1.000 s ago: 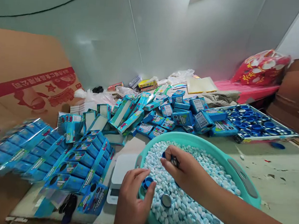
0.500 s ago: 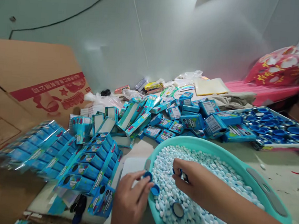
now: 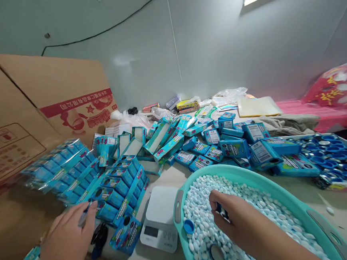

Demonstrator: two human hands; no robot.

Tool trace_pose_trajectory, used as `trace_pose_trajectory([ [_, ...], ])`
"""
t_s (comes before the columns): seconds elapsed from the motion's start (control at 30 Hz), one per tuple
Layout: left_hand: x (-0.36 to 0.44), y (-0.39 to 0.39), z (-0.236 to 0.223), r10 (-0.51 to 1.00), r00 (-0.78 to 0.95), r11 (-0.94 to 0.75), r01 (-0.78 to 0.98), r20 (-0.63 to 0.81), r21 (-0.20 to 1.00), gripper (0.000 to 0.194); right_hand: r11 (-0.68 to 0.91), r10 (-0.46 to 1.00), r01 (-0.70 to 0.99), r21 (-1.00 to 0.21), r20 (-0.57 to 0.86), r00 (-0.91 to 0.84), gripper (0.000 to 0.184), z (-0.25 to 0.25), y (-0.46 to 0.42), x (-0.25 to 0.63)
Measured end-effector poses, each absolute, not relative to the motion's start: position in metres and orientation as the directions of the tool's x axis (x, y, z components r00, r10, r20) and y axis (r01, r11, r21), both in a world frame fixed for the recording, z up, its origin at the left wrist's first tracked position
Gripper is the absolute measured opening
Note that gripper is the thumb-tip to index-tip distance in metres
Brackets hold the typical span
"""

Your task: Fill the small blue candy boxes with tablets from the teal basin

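My left hand [image 3: 69, 234] is at the lower left, in front of the stacked blue boxes [image 3: 111, 193]. Its thumb and fingers pinch a small silvery tin [image 3: 84, 216], mostly hidden by the fingers. Over the teal basin [image 3: 248, 174], my right hand [image 3: 229, 216] is closed around a small blue and silver tin [image 3: 222, 212], only part of which shows. White and pale blue oval candies [image 3: 204, 196] fill the basin. On them lie a small blue cup [image 3: 188, 226] near the left rim and a round silver tin [image 3: 217, 253] below my right hand.
A white scale [image 3: 160, 221] stands left of the basin. Behind are heaped blue cartons [image 3: 202, 144]. A tray of blue and silver tins [image 3: 324, 158] sits at right. A large cardboard box [image 3: 75, 82] stands at left, with dark scissors-like handles [image 3: 99, 238] near my left hand.
My left hand has moved left from the basin's rim to the stacked boxes, carrying the small tin and uncovering the scale. My right hand remains over the candies. The view has shifted left.
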State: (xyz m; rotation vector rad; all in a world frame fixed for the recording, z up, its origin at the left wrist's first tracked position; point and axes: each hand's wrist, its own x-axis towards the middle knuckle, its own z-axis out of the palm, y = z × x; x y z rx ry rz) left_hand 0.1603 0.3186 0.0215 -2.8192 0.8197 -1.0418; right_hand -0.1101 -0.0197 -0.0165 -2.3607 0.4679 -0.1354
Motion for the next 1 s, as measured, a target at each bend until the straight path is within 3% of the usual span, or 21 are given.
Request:
trace_pose_trajectory([
  [0.2,0.157,0.32,0.019,-0.535,0.584,-0.832,-0.488,0.611,-0.263,0.059,-0.683,-0.368,-0.275,-0.677,-0.006,0.93,0.012,-0.016,-0.018,-0.108],
  [0.37,0.157,0.307,0.022,-0.544,0.722,-0.829,-0.382,0.428,-0.408,0.072,-0.739,-0.354,-0.281,-0.612,-0.002,0.935,0.013,-0.031,-0.018,-0.107],
  [0.5,0.156,0.292,0.026,-0.6,0.733,-0.771,-0.423,0.319,-0.477,0.075,-0.785,-0.331,-0.272,-0.557,0.006,0.944,0.013,-0.042,-0.017,-0.104],
  [0.6,0.15,0.291,0.024,-0.529,0.731,-0.843,-0.395,0.431,-0.365,0.069,-0.783,-0.322,-0.278,-0.557,-0.019,0.947,0.014,-0.036,-0.017,-0.104],
  [0.77,0.12,0.277,0.009,-0.28,0.579,-0.888,-0.46,0.766,0.023,0.041,-0.762,-0.351,-0.306,-0.571,-0.034,0.936,0.014,-0.017,-0.02,-0.107],
  [0.83,0.098,0.254,0.004,-0.368,0.472,-0.753,-0.657,0.801,0.041,0.035,-0.754,-0.372,-0.319,-0.574,-0.027,0.928,0.014,-0.014,-0.022,-0.109],
  [0.87,0.086,0.239,0.001,-0.501,0.414,-0.595,-0.802,0.76,0.045,0.031,-0.75,-0.385,-0.323,-0.577,-0.016,0.923,0.015,-0.013,-0.022,-0.109],
  [0.93,0.062,0.211,-0.003,-0.784,0.202,-0.217,-0.975,0.587,0.046,0.031,-0.745,-0.406,-0.32,-0.586,0.016,0.914,0.015,-0.014,-0.023,-0.11],
  [1.0,0.044,0.188,-0.009,-0.887,0.095,-0.084,-0.995,0.452,0.046,0.032,-0.744,-0.411,-0.305,-0.595,0.047,0.911,0.015,-0.015,-0.024,-0.111],
])
